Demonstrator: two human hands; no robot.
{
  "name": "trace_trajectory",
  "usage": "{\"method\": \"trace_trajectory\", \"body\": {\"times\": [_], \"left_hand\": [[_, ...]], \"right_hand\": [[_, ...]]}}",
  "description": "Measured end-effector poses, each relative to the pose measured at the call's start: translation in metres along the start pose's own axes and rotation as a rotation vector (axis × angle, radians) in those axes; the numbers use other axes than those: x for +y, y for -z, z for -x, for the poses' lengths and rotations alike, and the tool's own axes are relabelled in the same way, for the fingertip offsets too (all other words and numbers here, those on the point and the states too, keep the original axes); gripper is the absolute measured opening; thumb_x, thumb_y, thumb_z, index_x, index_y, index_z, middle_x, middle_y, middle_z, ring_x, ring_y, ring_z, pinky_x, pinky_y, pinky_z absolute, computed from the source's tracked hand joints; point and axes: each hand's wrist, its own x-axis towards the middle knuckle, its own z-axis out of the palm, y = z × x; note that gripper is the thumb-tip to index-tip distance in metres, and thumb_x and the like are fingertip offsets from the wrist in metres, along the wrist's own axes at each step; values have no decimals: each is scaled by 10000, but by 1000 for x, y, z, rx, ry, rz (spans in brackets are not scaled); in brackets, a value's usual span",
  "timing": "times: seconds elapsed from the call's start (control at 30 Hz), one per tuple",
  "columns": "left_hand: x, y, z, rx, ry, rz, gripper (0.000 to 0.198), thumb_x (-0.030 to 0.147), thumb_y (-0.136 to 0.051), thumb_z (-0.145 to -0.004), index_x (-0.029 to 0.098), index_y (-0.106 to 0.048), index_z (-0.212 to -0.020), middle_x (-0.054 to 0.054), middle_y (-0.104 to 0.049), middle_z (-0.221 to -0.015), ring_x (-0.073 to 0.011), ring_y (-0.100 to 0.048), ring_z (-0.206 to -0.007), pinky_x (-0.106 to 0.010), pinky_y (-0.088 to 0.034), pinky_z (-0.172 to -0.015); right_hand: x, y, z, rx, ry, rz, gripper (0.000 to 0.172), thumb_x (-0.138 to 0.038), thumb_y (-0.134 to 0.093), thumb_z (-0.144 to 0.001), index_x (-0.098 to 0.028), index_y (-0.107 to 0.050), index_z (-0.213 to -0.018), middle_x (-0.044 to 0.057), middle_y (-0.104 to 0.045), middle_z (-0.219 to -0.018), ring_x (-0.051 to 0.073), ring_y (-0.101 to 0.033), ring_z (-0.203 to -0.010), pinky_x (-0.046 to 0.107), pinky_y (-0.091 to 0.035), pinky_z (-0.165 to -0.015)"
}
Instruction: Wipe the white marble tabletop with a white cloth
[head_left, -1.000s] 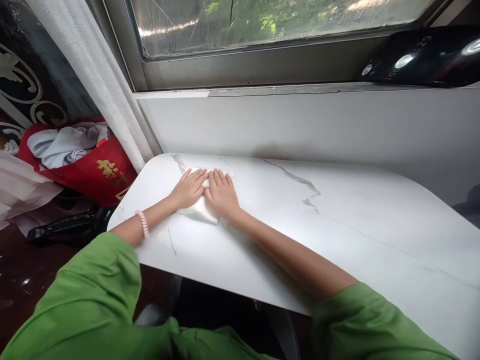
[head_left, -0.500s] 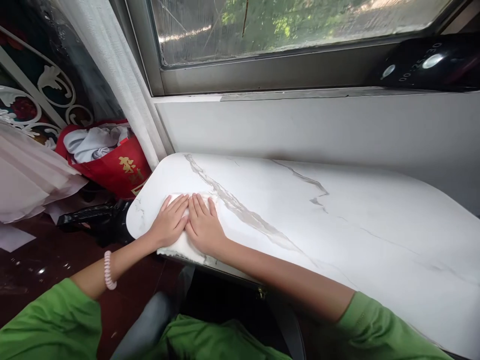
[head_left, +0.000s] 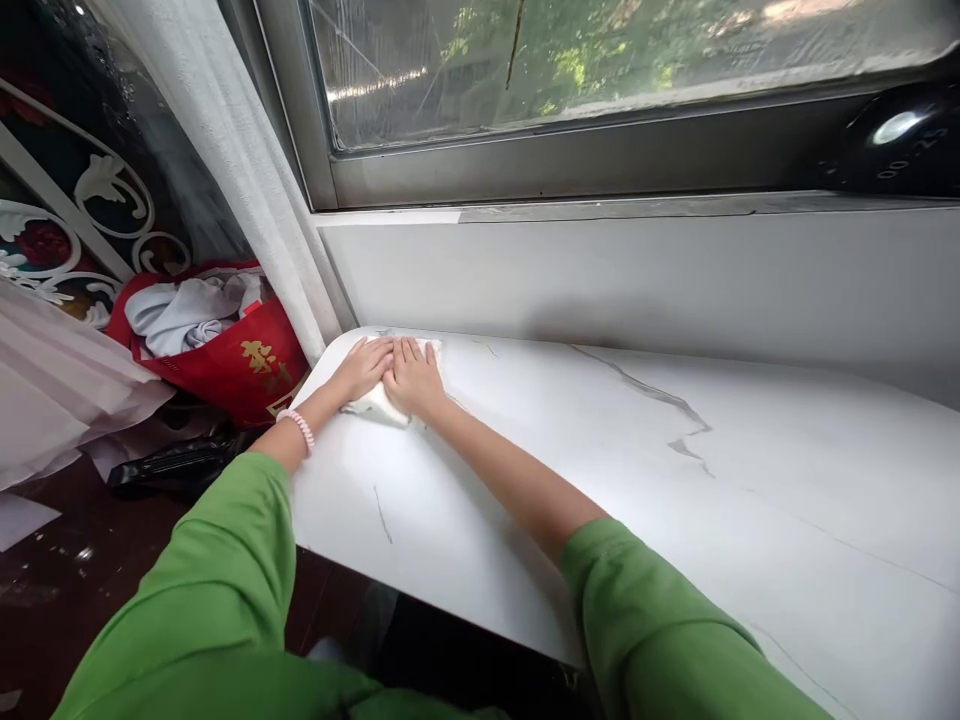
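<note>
Both of my hands lie flat, side by side, pressing a white cloth onto the white marble table at its far left corner. My left hand has its fingers stretched out over the cloth's left part. My right hand covers the cloth's right part, fingers straight and together. Only the cloth's near edge and a far corner show from under the hands. A pink bead bracelet sits on my left wrist.
The table stands against a grey wall under a window. A black device rests on the sill at right. Left of the table hang a white curtain, with a red bag of clothes and a black bag on the dark floor.
Both hands slid the cloth from mid-table back to the near left edge, then forward to the far left corner by the wall.
</note>
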Motion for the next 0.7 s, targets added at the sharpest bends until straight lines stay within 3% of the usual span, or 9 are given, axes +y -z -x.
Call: {"method": "trace_trajectory", "body": {"times": [0.17, 0.33, 0.53, 0.7], "left_hand": [[-30, -2, -41, -11, -19, -14, 512, 155, -301, -862, 181, -463, -1347, -59, -443, -1447, -158, -367, -1339, -407, -153, -1152], [-39, -2, -55, -24, -7, -48, 527, 149, -294, -855, 170, -439, -1361, -64, -441, -1447, -152, -361, -1345, -407, -149, -1156], [-38, -2, -43, -46, -26, -105, 533, 139, -273, -869, 118, -400, -1386, -96, -397, -1473, -161, -313, -1373, -405, -126, -1161], [-35, 4, -1, -41, -19, -91, 526, 159, -313, -870, 148, -399, -1388, -82, -400, -1473, -168, -308, -1379, -424, -141, -1161]], "right_hand": [[14, -11, -45, 12, -36, 21, 615, -242, -262, -899, 61, -278, -1433, 194, -314, -1502, 267, -218, -1408, 473, -83, -1147], [20, -20, -63, 42, -40, 24, 609, -236, -260, -893, 62, -298, -1423, 198, -333, -1492, 268, -238, -1400, 482, -88, -1145], [13, -17, -54, 20, -32, 43, 614, -236, -254, -898, 63, -278, -1433, 195, -314, -1502, 268, -221, -1408, 469, -89, -1146], [-18, -13, -23, -13, -4, 19, 615, -249, -266, -909, 57, -261, -1443, 198, -295, -1510, 275, -203, -1414, 475, -82, -1146]]}}
